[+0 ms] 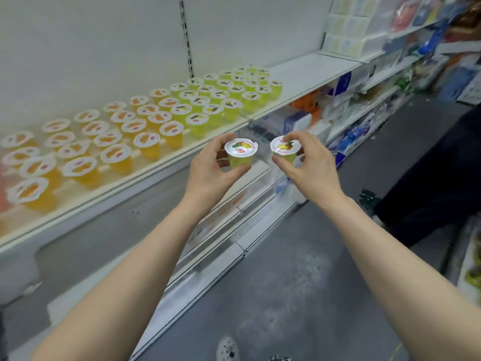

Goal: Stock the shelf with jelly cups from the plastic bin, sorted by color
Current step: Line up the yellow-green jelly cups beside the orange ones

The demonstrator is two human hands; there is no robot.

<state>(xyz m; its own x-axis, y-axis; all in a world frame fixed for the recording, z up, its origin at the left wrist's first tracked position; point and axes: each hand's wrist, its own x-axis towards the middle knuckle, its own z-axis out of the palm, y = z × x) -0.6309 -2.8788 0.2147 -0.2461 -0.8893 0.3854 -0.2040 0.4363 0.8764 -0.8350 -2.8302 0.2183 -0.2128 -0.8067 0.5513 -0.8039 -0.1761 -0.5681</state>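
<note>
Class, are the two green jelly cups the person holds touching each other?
Apart. The head view shows a plain gap between the left cup, held by the left hand, and the right cup, held by the right hand.

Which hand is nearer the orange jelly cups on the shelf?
Left. The left hand, holding a green cup, is just right of the orange jelly cups; the right hand, holding a second green cup, lies farther right.

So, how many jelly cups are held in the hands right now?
2. One green cup in the left hand, a second green cup in the right hand, both upright.
</note>
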